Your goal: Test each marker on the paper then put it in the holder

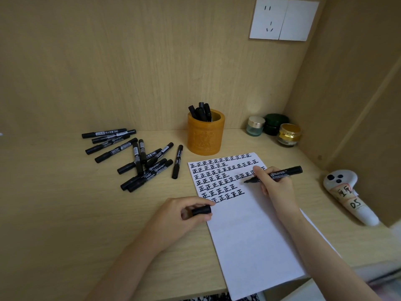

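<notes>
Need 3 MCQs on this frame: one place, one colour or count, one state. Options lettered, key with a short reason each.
1. Where does the holder stand?
A. beyond the paper's far edge
B. left of the loose markers
C. on the paper

2. How many jars sit in the far right corner?
A. one
B. three
C. five

3. What state is the marker in the right hand in?
A. capped, lying flat
B. standing in the holder
C. uncapped, tip over the paper

Key:
1 A, the holder stands on the desk just past the paper's top edge.
2 B, one clear, one dark green and one gold jar show.
3 C, the bare tip points at the written rows, and the left hand holds the cap.
</notes>
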{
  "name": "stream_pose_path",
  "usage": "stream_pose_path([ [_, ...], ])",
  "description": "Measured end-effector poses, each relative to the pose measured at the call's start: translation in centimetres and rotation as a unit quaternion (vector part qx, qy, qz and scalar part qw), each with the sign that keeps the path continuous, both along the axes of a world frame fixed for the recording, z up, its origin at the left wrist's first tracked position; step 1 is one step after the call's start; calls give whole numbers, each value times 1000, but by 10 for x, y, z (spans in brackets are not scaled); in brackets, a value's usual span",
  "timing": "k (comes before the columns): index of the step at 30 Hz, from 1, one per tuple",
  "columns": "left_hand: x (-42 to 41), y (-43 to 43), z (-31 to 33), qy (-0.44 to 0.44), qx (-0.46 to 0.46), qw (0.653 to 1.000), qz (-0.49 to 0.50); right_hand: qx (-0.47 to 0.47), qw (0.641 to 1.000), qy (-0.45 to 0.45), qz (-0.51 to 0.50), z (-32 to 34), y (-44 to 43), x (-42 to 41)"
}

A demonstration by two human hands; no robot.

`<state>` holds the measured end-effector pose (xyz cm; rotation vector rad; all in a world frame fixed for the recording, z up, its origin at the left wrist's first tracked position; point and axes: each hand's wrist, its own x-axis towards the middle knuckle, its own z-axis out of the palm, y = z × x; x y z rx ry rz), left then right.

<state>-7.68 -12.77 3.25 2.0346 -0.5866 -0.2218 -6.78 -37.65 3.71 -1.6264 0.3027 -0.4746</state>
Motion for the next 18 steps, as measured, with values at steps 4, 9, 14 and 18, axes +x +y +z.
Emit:
stream_pose_path([
  [4,2,0,1,-24,-22,999,16,33,999,2,41,13,9,-6],
  [9,3,1,2,-14,-61,995,73,76,991,16,106,23,33,-9],
  [14,2,0,4,24,-124,988,92,72,990,-16,124,24,57,-15],
  [18,3,0,4,26,-130,987,90,93,988,-19,121,22,65,-16],
])
